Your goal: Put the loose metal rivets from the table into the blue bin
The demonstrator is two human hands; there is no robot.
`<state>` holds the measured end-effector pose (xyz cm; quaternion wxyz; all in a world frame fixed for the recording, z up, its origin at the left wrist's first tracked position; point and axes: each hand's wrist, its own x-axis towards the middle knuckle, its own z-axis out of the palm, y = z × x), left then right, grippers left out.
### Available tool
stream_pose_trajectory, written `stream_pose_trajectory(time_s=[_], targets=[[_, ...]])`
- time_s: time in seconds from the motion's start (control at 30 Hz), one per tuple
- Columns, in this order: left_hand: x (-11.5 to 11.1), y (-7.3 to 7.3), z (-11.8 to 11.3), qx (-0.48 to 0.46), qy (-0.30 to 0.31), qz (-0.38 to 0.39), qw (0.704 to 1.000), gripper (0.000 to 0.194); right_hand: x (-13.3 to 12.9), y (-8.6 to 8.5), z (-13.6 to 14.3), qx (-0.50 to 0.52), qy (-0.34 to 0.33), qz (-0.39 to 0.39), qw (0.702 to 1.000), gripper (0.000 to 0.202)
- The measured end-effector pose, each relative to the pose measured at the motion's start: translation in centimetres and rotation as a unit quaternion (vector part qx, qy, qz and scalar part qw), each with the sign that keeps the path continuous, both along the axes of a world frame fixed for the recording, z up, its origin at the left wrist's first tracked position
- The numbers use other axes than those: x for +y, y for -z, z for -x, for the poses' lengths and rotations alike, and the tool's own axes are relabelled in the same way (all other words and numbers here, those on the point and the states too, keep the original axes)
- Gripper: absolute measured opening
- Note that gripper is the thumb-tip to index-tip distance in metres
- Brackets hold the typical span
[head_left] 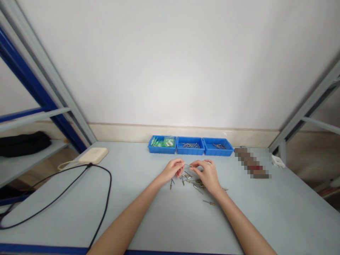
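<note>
A thin metal rivet (188, 165) is stretched between my two hands above the table. My left hand (174, 168) pinches its left end, and my right hand (206, 173) grips its right end between thumb and fingers. Below them several loose rivets (198, 183) lie in a scattered heap, partly hidden by my right hand. One rivet (209, 203) lies apart, nearer the front edge. Behind my hands stand three blue bins in a row: the left bin (162, 150) holds green packets, the middle bin (190, 151) and the right bin (218, 152) hold thin metal pieces.
A black cable (109, 191) loops over the left of the grey table (159, 226). A cream box (94, 155) sits at the back left. At the back right are a blurred-out brown item (251, 163) and a white object (278, 161).
</note>
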<state>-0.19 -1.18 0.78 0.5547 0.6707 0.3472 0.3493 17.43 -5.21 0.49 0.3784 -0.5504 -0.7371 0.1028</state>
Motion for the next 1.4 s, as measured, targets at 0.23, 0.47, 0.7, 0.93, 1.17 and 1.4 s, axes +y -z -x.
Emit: stream_pose_trajectory(time_s=[0.23,0.47,0.7,0.93,1.17,1.4], targets=[[-0.3,0.1,-0.4,-0.015,-0.010,-0.001,1.000,0.035,-0.2,-0.3,-0.3,0.003,-0.003,-0.020,1.000,0.028],[0.0,0.7,-0.5,-0.022,-0.018,-0.003,1.000,0.036,-0.3,0.1,-0.5,-0.001,0.009,-0.047,0.999,0.029],[-0.4,0.4,-0.6,-0.021,-0.021,0.002,1.000,0.040,-0.5,0.0,-0.1,-0.036,-0.032,-0.008,0.999,0.034],[-0.4,0.5,-0.7,-0.019,0.017,0.023,0.999,0.042,-0.3,0.3,-0.2,0.000,-0.026,0.009,1.000,0.043],[-0.3,0.8,-0.4,-0.033,0.014,0.030,0.999,0.037,-0.1,0.3,-0.5,0.051,-0.024,0.008,0.998,0.034],[-0.4,0.6,-0.6,-0.026,0.005,0.029,0.999,0.044,0.0,1.0,-0.3,0.022,-0.016,0.021,0.999,0.045]])
